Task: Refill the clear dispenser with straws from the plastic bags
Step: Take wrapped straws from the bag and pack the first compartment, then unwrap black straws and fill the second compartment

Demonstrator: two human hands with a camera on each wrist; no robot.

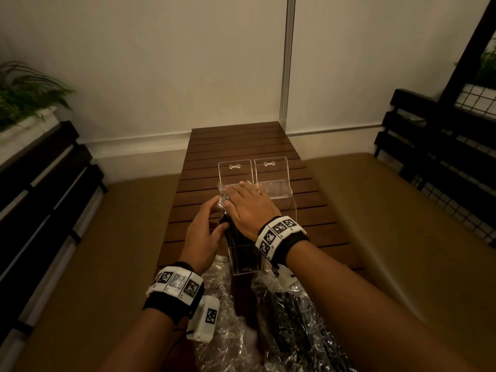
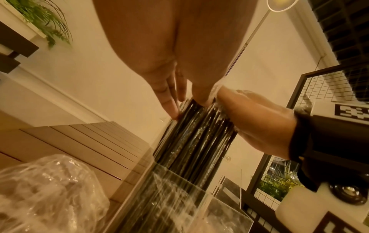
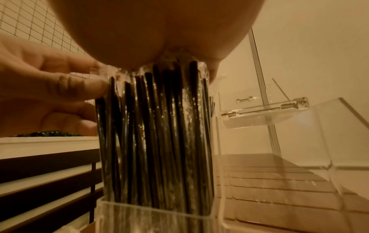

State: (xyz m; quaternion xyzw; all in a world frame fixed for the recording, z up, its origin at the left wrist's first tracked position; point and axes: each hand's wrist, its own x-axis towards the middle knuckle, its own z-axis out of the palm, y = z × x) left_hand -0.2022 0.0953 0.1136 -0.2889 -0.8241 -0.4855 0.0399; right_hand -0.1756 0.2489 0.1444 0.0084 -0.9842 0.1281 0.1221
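— Which step is this, would you say?

— Loading, I'd judge. A bundle of black straws [image 3: 155, 134] stands upright in the left compartment of the dispenser [image 3: 155, 211], its lower part inside the clear walls and the tops well above the rim. A clear bag [image 1: 224, 198] is wrapped round the top of the bundle.

— And the hands?

— The right hand [image 1: 249, 208] lies flat on the straw tops, fingers [image 1: 241, 187] straight and together, pressing down. The left hand [image 1: 204, 234] is at the side of the bundle — its fingers [image 3: 79, 85] touch the film near the top and the thumb curls in toward the straws. It looks like a pinch on the bag, though I can't be sure how firm it is.

— So what next?

— I'd guess the bag has to slide up and off while the straws stay down. That calls for a steady palm and a straight pull, or the bundle could rise with the film and spill.

— The other compartment?

— Looks empty. Both lids [image 1: 271, 170] are tipped back, open.

— More bags?

— Yes, crinkled ones at the near end, one with black straws in it [image 1: 290, 318].

— And the room?

— The counter [image 1: 241, 140] is dark wooden slats, running to a pale wall. Tan cushions on both sides, dark slatted rails, a fern [image 1: 24, 89] on the left, wire mesh [image 1: 477, 98] on the right. Dim, warm light.
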